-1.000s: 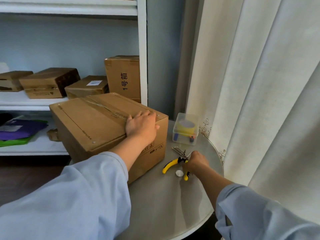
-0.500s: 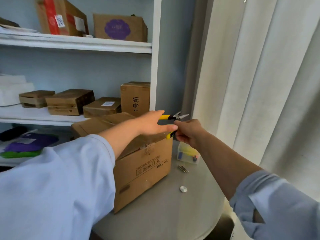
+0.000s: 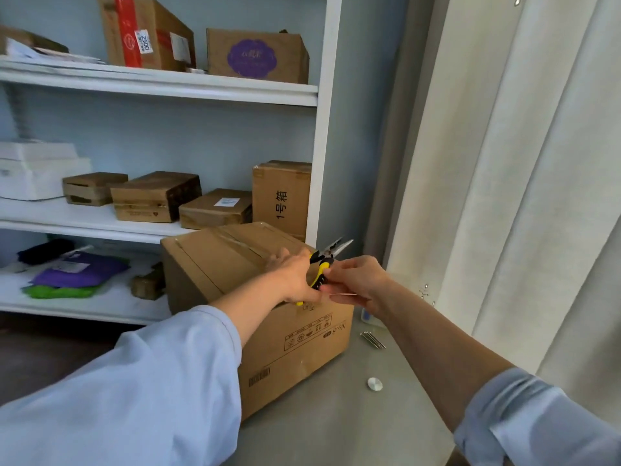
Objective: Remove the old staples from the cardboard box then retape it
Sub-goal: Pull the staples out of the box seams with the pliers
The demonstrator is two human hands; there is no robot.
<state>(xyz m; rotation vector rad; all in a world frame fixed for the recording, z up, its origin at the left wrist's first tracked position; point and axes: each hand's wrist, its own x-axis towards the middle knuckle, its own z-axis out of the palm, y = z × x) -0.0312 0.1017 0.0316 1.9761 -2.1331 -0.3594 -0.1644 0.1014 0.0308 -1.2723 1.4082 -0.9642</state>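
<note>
The right hand (image 3: 356,280) pinches the yellow-and-black handles of a pair of long-nose pliers (image 3: 324,260) at centre frame, above the box's top right edge. The left hand (image 3: 295,277) meets the same handles from the left; its fingers lie against them, but whether they curl round the grip is hard to tell. The pliers' metal tips point up and right, toward the curtain.

The cardboard box (image 3: 295,351) sits on the bench (image 3: 336,428) below both hands, brown, with a strip of clear tape along its top seam and black printed symbols, a barcode and "No.8" on its near side. Both forearms cover part of its lid, so any staples there are not visible.

Right of the box lie a few thin metal pins (image 3: 373,340) and a small round silver disc (image 3: 375,384). A clear container (image 3: 368,319) is mostly hidden behind the right wrist.

White shelves (image 3: 161,85) at upper left carry more cartons, and a pale curtain (image 3: 521,163) fills the right of the frame.
</note>
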